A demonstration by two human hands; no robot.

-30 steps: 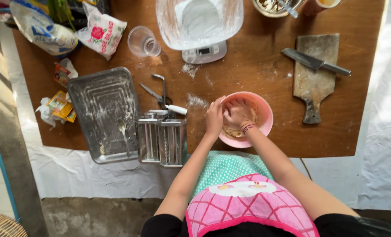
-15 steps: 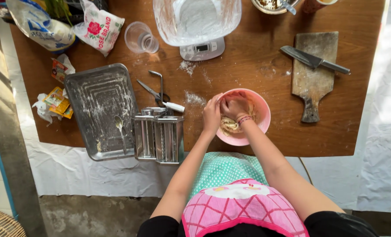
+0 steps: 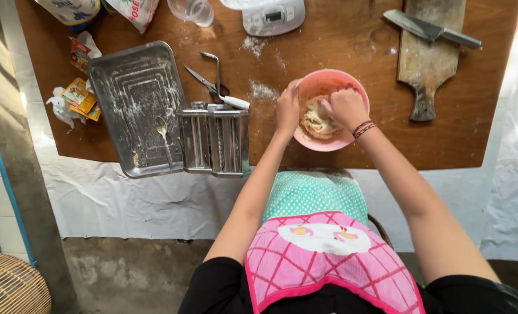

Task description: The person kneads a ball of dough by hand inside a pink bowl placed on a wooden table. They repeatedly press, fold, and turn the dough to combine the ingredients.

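Near table edge (image 3: 328, 163), pink bowl (image 3: 352, 137), right hand (image 3: 345, 107) kneading dough (image 3: 316, 119)

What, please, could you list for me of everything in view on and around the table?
Bowl: 1, pink, table centre, dough inside.
Pasta machine: 1, silver, front edge.
Tray: 1, silver, floury, left; spoon in it.
Scissors: 1, behind machine.
Cutting board: 1, wooden, right; knife on it.
Scale: 1, white, back.
Cup: 1, clear, back.
Wrappers: several, yellow, left edge.
Apron: 1, pink and green.
Left hand: on bowl rim.
Right hand: in dough.
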